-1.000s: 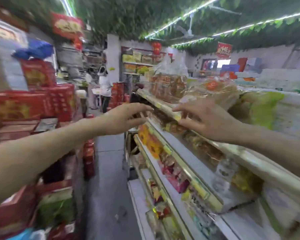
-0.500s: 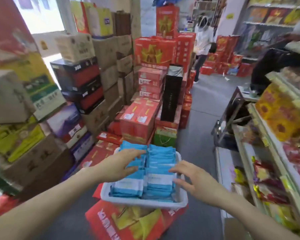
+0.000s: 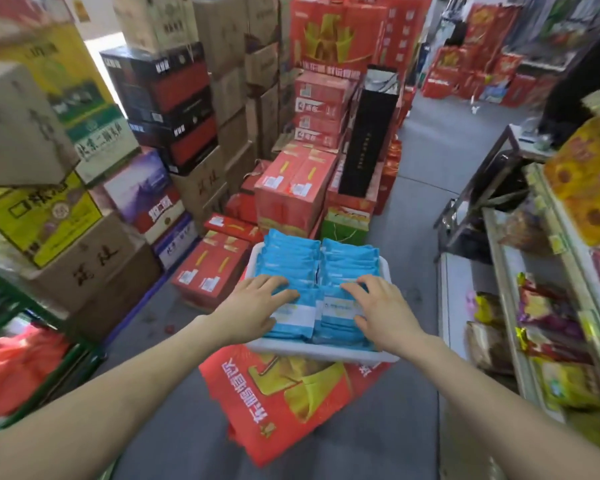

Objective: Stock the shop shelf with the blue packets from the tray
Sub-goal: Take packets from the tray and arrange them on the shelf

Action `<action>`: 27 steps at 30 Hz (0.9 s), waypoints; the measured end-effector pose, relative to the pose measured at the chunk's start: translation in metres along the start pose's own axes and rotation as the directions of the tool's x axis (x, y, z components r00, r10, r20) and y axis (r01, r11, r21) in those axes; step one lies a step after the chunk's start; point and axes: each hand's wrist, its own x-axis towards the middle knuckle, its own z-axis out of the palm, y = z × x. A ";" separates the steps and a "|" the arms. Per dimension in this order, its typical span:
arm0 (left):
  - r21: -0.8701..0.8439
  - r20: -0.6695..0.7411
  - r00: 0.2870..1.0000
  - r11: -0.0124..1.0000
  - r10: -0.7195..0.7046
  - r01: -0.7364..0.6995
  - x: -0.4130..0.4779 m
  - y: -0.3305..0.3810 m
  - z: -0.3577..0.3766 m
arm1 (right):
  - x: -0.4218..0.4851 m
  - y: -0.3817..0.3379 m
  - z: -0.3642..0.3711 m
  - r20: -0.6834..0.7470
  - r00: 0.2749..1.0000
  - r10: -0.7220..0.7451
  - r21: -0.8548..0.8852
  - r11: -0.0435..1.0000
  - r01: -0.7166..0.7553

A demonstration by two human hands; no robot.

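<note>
A white tray (image 3: 321, 353) sits on a red gift box (image 3: 278, 400) in the aisle. It holds two rows of blue packets (image 3: 321, 268), standing on edge. My left hand (image 3: 257, 306) lies on the near packets of the left row, fingers bent over their top edges. My right hand (image 3: 378, 310) lies on the near packets of the right row, fingers spread over them. Whether either hand pinches a packet cannot be told. The shop shelf (image 3: 506, 271) runs along the right edge, packed with snack bags.
Stacked cartons and red gift boxes (image 3: 291, 192) fill the left side and the area behind the tray. A tall black box (image 3: 371, 133) stands among them. A grey aisle floor (image 3: 416, 209) runs between the boxes and the shelf. A green crate frame (image 3: 49, 341) is at lower left.
One second ago both hands were up at the top shelf. My view turned down to the tray, and both hands have come down onto the blue packets.
</note>
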 end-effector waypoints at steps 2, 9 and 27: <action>0.027 -0.030 0.999 0.999 0.035 -0.034 0.004 -0.002 -0.002 | 0.005 -0.001 -0.006 -0.031 0.999 -0.025 0.008 1.000 0.026; -0.037 -0.045 0.988 0.989 0.145 -0.146 0.008 -0.013 -0.011 | 0.006 -0.003 -0.013 0.088 0.994 -0.061 0.047 0.997 0.057; -0.371 0.168 0.956 0.914 0.240 -0.164 0.014 -0.029 -0.034 | 0.001 -0.004 -0.039 0.190 0.981 -0.043 0.255 0.967 -0.007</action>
